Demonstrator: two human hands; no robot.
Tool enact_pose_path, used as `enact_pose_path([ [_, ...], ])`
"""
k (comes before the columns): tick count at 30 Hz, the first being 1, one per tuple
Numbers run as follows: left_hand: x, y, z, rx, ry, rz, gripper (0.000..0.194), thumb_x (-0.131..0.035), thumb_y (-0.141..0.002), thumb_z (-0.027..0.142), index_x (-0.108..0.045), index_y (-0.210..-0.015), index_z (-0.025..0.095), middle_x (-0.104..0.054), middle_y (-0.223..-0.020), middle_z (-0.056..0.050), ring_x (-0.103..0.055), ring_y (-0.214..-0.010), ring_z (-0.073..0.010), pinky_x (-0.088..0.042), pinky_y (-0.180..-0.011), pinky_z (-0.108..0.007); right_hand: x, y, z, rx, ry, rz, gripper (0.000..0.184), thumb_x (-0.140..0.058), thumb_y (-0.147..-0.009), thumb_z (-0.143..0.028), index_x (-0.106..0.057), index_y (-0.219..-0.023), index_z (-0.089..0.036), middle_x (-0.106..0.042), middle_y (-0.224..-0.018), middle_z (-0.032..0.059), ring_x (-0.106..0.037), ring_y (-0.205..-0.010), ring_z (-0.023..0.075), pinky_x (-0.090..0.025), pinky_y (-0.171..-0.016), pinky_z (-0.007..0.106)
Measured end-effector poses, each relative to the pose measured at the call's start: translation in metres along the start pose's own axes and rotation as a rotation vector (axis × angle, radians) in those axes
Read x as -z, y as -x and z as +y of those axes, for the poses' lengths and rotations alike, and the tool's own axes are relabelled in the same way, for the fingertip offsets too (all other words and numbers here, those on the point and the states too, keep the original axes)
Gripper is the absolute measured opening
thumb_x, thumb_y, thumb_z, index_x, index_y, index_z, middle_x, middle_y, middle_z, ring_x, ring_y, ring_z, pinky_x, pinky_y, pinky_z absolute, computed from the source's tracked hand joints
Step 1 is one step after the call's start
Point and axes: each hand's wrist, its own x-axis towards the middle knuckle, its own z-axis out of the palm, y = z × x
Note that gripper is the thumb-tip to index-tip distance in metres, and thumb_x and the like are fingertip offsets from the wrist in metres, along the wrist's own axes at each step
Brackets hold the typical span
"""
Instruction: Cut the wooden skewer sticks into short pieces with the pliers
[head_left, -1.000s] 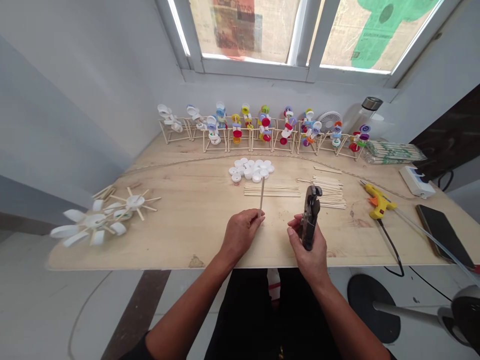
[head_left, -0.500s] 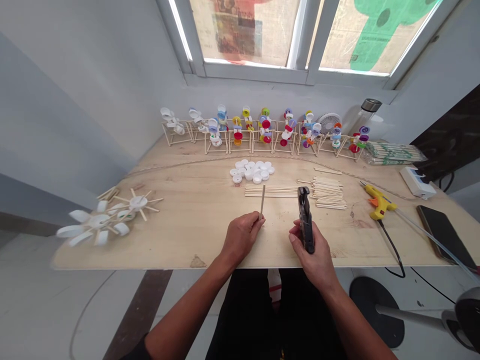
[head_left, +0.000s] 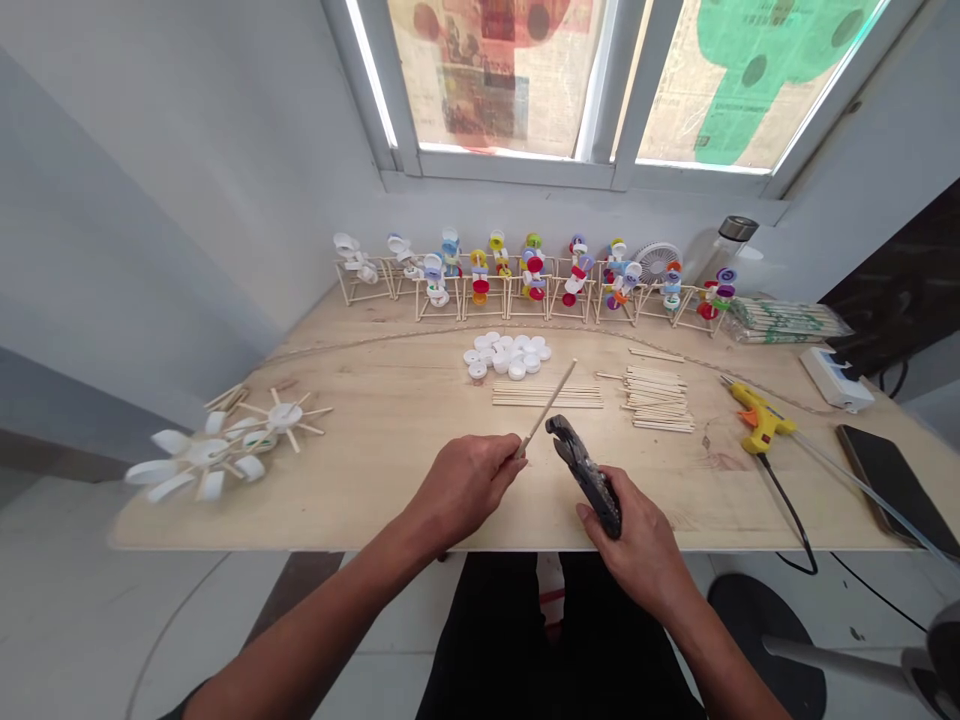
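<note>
My left hand (head_left: 465, 487) pinched a thin wooden stick (head_left: 548, 407) narrowly between thumb and fingers, the stick tilted up across the plywood table (head_left: 360, 500). My right hand (head_left: 641, 545) gripped dark pliers (head_left: 584, 476) firmly, their tip just beside the stick.

The left hand (head_left: 461, 490) pinches a thin wooden stick (head_left: 547, 420) near its lower end; the stick slants up and away from the fingers. The right hand (head_left: 637, 550) grips dark metal pliers (head_left: 585, 475), tilted, nose just beside the stick.
</note>
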Motion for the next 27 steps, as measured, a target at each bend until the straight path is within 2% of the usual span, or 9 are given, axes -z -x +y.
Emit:
enact_pose_path([
  [7, 0.012, -0.001, 0.011, -0.075, -0.129, -0.099, 0.024, -0.045, -0.080, 0.023, -0.043, -0.057, 0.019, -0.050, -0.051, 0.002, -0.046, -0.047, -0.0124, -0.024, -0.048, -0.023, 0.002, 0.002, -0.009, 0.020, -0.034, -0.024, 0.028, -0.050, -0.077, -0.031, -0.048, -0.104, -0.023, -0.063, -0.089, 0.0029, -0.060, -0.077, 0.0209, -0.045, -0.064, 0.030],
  [14, 0.026, -0.005, 0.022, -0.119, -0.319, -0.260, 0.018, -0.040, -0.084, 0.021, -0.050, -0.070, 0.017, -0.061, -0.065, -0.002, -0.056, -0.058, -0.0152, -0.030, -0.049, -0.023, 0.002, 0.003, -0.017, 0.052, -0.068, -0.006, 0.030, -0.050, -0.077, -0.028, -0.047, -0.107, -0.022, -0.062, -0.093, 0.0033, -0.058, -0.081, 0.0201, -0.044, -0.069, 0.030],
  [21, 0.028, -0.007, 0.025, -0.112, -0.355, -0.304, 0.018, -0.038, -0.085, 0.021, -0.056, -0.082, 0.017, -0.065, -0.073, -0.004, -0.060, -0.066, -0.0165, -0.035, -0.054, -0.023, -0.002, 0.005, -0.018, 0.084, -0.080, -0.001, 0.031, -0.050, -0.077, -0.027, -0.047, -0.107, -0.021, -0.061, -0.091, 0.0037, -0.057, -0.079, 0.0197, -0.043, -0.069, 0.031],
  [27, 0.029, -0.008, 0.025, -0.154, -0.414, -0.293, 0.017, -0.038, -0.086, 0.021, -0.054, -0.081, 0.017, -0.064, -0.071, -0.003, -0.059, -0.063, -0.0153, -0.033, -0.052, -0.022, -0.001, 0.004, -0.017, 0.059, -0.115, -0.007, 0.030, -0.051, -0.077, -0.028, -0.047, -0.106, -0.021, -0.061, -0.090, 0.0039, -0.056, -0.078, 0.0199, -0.043, -0.068, 0.031],
])
